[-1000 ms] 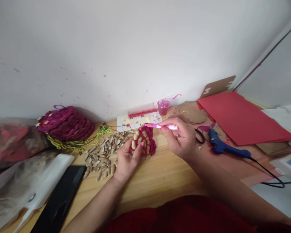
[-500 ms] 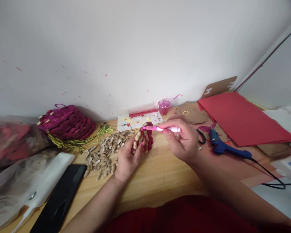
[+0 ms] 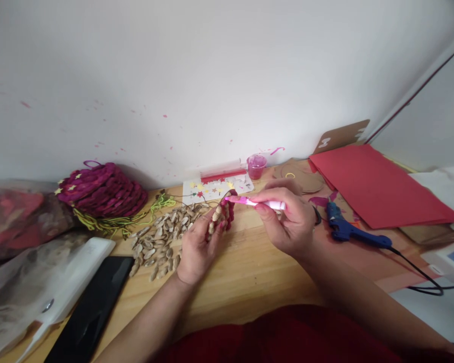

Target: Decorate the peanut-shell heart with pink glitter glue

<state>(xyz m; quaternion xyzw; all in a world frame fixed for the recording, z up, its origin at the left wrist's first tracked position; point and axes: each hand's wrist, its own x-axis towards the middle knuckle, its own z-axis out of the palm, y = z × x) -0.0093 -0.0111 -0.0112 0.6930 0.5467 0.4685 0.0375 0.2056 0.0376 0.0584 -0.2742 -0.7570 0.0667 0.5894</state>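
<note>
My left hand [image 3: 199,245] is closed round a peanut-shell craft piece [image 3: 216,218], its shells partly natural tan and partly magenta. It is held up above the table and turned nearly edge-on, so most of its face is hidden. Between the thumb and fingers of my right hand [image 3: 289,222] is a slim paintbrush [image 3: 242,200] with a white handle and a pink-stained front. Its tip meets the top edge of the piece. Loose peanut shells [image 3: 159,237] lie spread on the table left of my left hand. Behind the piece stands a small cup of magenta paint [image 3: 256,166].
A stack of magenta shell pieces [image 3: 106,194] with yellow-green strings sits at the left. A black phone [image 3: 93,307] and a white device [image 3: 79,282] lie nearer. On the right are a blue glue gun [image 3: 342,227] with its cord and red paper sheets [image 3: 382,184].
The craft piece has turned more edge-on in my left hand, showing less of its shell face. My right hand and the brush have shifted slightly to the right.
</note>
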